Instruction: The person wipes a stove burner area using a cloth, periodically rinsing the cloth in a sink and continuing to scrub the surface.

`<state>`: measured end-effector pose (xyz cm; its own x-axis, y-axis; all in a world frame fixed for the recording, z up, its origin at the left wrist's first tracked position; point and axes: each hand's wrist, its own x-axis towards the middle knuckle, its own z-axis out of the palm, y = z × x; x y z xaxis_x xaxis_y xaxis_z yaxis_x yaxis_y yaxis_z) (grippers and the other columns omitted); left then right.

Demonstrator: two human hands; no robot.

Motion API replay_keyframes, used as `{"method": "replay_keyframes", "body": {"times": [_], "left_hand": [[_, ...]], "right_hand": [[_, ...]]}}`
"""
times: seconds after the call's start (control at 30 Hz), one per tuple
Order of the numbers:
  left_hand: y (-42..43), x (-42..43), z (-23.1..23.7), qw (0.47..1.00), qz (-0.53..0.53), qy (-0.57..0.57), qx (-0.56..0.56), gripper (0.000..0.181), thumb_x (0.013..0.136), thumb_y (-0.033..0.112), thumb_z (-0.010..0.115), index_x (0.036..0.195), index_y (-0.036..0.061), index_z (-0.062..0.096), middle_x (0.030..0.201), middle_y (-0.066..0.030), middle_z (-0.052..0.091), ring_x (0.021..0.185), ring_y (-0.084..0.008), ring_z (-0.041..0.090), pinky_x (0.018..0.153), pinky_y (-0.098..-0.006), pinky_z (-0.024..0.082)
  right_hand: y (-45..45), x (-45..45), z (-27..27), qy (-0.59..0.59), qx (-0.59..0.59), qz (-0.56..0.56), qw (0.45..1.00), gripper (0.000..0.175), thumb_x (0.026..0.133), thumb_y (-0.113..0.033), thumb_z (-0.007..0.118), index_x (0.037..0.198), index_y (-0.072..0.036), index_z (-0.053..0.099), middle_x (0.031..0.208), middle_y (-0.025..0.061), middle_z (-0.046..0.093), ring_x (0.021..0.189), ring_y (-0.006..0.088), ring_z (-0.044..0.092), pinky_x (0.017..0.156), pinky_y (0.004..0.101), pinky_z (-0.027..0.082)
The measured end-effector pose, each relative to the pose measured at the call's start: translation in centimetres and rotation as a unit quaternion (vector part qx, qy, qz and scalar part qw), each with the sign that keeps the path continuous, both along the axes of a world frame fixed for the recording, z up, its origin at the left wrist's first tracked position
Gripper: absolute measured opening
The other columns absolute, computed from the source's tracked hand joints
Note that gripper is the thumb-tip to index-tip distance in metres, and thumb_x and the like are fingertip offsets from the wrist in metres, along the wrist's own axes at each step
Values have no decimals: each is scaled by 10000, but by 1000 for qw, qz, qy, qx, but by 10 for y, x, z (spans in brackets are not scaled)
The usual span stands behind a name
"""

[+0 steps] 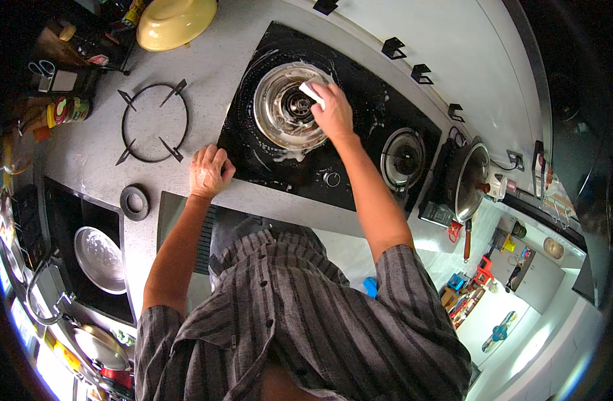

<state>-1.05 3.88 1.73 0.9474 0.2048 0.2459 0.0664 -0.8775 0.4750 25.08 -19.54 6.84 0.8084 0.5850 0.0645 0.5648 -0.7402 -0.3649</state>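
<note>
My right hand point(334, 111) grips a white sponge point(312, 94) at the upper right side of a round metal burner pan point(274, 128). Brown stains and wet suds mark this pan, and its burner point(300, 102) sits bare in the middle. Foam and droplets are spread over the black glass cooktop point(246, 160) around it. My left hand point(209, 171), wet and with fingers curled in, rests at the cooktop's lower left corner by the counter edge. Nothing shows in it. Left of the cooktop, a black pan support point(188, 123) lies on the grey counter point(206, 65).
A black ring point(134, 203) lies near the sink point(86, 200), which holds a metal bowl point(100, 259). An upturned yellow bowl point(176, 22) stands at the back. A second burner point(402, 158) keeps its support. Beyond it stands a lidded wok point(469, 175); white cabinets point(451, 45) line the upper right.
</note>
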Motion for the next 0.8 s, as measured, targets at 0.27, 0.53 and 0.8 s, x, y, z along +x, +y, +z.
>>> {"method": "replay_keyframes", "body": {"times": [0.27,0.53,0.8], "left_hand": [[0,-1,2,1000,-5,3,-8,199,754,118,706,816,109,516,842,-96,532,829,-333,594,727,-472,499],[-1,-2,1,1000,-5,-9,-2,183,763,117,693,820,105,519,844,-102,536,826,-338,594,731,-475,498],[-2,1,2,1000,2,-17,8,180,761,119,685,817,110,514,840,-96,532,817,-330,597,726,-469,500]], "right_hand": [[-19,-50,-10,-4,0,-67,998,411,828,-91,642,1223,-51,538,1116,204,650,961,423,680,795,509,580],[-12,-112,3,54,-52,-46,996,474,829,-88,682,1274,-47,526,1178,202,644,1037,398,676,855,480,579],[19,-191,12,144,16,26,989,599,821,-144,711,1346,-53,436,1209,208,595,1054,409,640,870,506,559]]}}
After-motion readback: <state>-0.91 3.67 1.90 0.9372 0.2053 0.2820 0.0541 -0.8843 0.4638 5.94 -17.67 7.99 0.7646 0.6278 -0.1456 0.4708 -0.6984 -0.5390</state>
